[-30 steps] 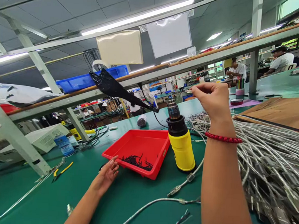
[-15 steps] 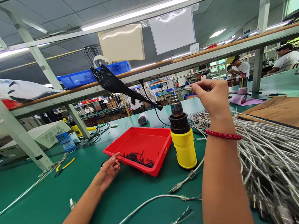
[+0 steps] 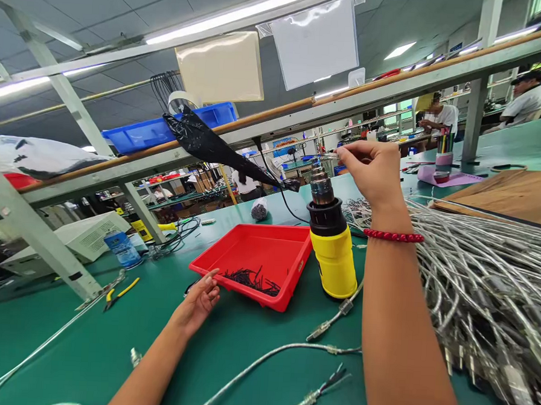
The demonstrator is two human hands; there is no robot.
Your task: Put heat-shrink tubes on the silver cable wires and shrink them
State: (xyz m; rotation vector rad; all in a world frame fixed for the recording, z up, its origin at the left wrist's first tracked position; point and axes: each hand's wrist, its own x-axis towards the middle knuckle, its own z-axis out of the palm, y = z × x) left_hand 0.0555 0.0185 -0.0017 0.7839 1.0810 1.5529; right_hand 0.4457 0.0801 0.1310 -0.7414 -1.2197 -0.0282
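My right hand point(image 3: 367, 168) is closed in a pinch on the end of a thin, silvery cable point(image 3: 331, 155), held sideways just above the metal nozzle of a yellow and black heat gun point(image 3: 333, 260). The heat gun stands upright with its nozzle up. My left hand point(image 3: 201, 298) is at the near left rim of a red tray point(image 3: 254, 244), its index finger stretched out and its other fingers loosely curled, with nothing seen in them. Short black tube pieces point(image 3: 252, 280) lie in the tray's near end.
A large pile of silvery cables point(image 3: 479, 286) covers the right side. Loose cables with stripped ends point(image 3: 329, 381) lie in front. Yellow-handled pliers point(image 3: 119, 292) and a blue can point(image 3: 122, 249) are at left. Overhead, a black plastic bag point(image 3: 219, 145) hangs from the shelf point(image 3: 293, 116).
My right hand has shifted slightly left, bringing the cable end over the nozzle. My left hand stays beside the tray. The whole view has moved a little.
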